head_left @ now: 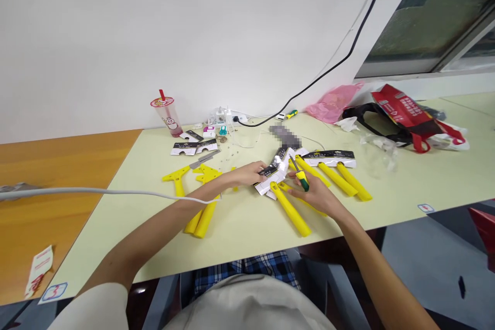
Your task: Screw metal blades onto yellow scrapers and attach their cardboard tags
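Observation:
My left hand [249, 172] is closed on the black-and-white sleeve [266, 180] that covers the head of a yellow-handled scraper [291, 211]. The scraper's handle points toward the table's front edge. In my right hand [315, 193] is a screwdriver with a green and yellow handle [302, 180], its shaft pointing up and left at the sleeve. More yellow handles lie under and beside my right hand, with two [353, 181] running out of another sleeve [330, 158]. To the left, unsleeved yellow scraper parts [178, 176] lie partly behind my left forearm.
A lidded drink cup [168, 116] stands at the back left, near loose card sleeves [183, 148] and a power strip [237, 117]. Small screws dot the table's middle. A black cable [309, 85] hangs from above. At right lie a red bag [406, 113] and a pink plastic bag [334, 103].

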Motion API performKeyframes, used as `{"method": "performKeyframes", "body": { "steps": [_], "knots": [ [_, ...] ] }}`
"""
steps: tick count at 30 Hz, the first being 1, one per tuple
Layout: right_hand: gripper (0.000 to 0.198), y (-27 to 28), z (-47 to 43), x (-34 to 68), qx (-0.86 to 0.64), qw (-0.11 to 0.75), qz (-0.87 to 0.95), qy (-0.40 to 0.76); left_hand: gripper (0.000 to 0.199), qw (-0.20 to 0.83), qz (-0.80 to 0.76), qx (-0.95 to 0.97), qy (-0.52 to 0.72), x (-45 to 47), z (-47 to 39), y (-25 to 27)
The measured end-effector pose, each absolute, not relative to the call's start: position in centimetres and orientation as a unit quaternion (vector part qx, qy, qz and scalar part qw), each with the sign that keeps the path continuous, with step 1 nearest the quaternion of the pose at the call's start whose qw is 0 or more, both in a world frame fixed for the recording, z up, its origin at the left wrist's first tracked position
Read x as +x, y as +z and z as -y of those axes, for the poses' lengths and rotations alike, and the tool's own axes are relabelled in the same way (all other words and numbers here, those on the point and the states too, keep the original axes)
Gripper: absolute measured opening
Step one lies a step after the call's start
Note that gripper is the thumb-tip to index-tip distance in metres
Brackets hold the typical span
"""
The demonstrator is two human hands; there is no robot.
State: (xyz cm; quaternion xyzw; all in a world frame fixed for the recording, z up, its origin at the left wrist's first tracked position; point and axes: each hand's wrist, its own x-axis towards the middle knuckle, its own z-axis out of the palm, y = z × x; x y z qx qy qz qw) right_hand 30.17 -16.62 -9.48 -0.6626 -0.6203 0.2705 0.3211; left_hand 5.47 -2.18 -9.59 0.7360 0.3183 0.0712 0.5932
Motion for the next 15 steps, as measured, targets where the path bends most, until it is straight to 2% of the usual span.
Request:
{"method": "performKeyframes", "body": {
  "steps": [8,15],
  "knots": [
    [0.053,-10.6,17.9,35.0,-0.710,0.315,0.581,0.244,0.058,0.584,-0.313,0.748,0.045,11.8,2.2,-8.6],
    [0.060,-10.4,18.6,37.6,-0.721,0.318,0.581,0.203,0.052,0.591,-0.302,0.747,0.042,15.3,2.6,-9.3]
  ]
}}
